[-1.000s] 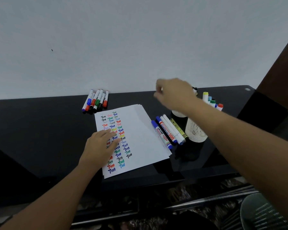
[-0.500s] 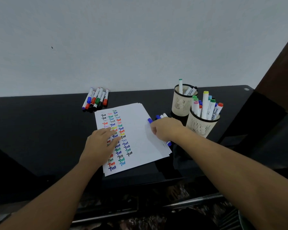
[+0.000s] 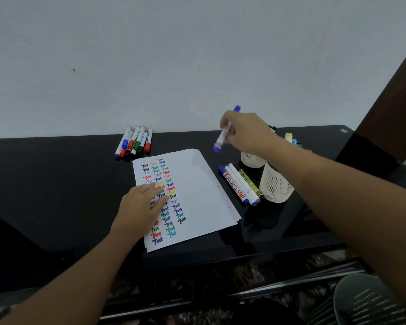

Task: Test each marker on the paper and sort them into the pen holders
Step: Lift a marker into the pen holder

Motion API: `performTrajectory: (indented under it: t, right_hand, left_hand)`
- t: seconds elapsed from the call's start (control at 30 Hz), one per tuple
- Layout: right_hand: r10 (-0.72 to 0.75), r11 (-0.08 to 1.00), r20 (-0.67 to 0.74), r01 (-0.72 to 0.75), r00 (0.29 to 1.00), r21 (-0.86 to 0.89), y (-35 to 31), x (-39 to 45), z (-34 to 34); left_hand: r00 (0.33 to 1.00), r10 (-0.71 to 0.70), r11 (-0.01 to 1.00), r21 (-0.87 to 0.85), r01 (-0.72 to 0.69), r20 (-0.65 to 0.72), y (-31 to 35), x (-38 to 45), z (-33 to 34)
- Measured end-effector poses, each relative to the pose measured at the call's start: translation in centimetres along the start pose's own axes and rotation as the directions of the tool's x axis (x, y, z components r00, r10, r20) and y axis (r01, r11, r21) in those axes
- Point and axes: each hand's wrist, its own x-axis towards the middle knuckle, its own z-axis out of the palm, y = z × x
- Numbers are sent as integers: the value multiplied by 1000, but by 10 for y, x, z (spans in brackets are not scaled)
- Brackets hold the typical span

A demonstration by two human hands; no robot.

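Note:
A white paper stack (image 3: 197, 191) covered with coloured "Test" words lies on the black table (image 3: 56, 184). My left hand (image 3: 141, 207) presses flat on the paper's left side. My right hand (image 3: 246, 132) holds a blue-capped white marker (image 3: 223, 137) in the air above the table's far side, beyond the paper's top right corner. Three markers (image 3: 242, 184) lie beside the paper's right edge. Two cream mesh pen holders (image 3: 275, 184) stand to the right, partly hidden by my right forearm; a few marker tips show behind it.
Several markers with blue, red, green and black caps (image 3: 135, 144) lie in a bunch near the wall at the table's far edge. A mesh chair seat (image 3: 370, 301) shows at the lower right. A dark wooden post (image 3: 389, 102) rises at the right.
My right hand went down to the markers beside the paper, picked up a blue-capped one and lifted it up toward the far side. My left hand stayed on the paper.

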Motion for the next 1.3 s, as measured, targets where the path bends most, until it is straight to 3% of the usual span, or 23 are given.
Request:
performTrajectory:
  t: [0.13, 0.2, 0.37, 0.5, 0.7, 0.87, 1.0, 1.13, 1.3]
  right_hand:
    - [20, 978, -209, -62, 978, -197, 6, 13, -22]
    - [70, 963, -241, -128, 968, -237, 14, 19, -28]
    - [247, 932, -173, -283, 953, -225, 30, 27, -30]
    - [312, 934, -105, -325, 944, -150, 35, 30, -26]
    - [266, 943, -113, -282, 957, -176, 31, 26, -28]
    - [58, 958, -172, -103, 983, -267, 4, 13, -17]
    - [-62, 942, 47, 74, 997, -327, -23, -11, 6]
    - [98, 875, 324, 73, 941, -478, -26, -31, 41]
    - [199, 784, 354, 68, 914, -617, -17, -45, 66]
  left_hand:
    - [1000, 0, 1000, 3, 0, -3, 1, -1, -1]
    - [1000, 0, 1000, 1, 0, -5, 2, -1, -2]
    - [1000, -8, 1000, -2, 8, 4, 1, 0, -2]
    - [1000, -6, 1000, -8, 6, 4, 1, 0, -2]
    - [1000, -8, 1000, -13, 8, -2, 1, -1, -2]
    - [1000, -18, 1000, 1, 18, 10, 1, 0, -2]
    - [1000, -19, 1000, -5, 19, 12, 2, -1, -3]
    - [1000, -21, 1000, -3, 22, 17, 2, 0, -3]
    - [1000, -15, 1000, -5, 15, 4, 1, -1, -3]
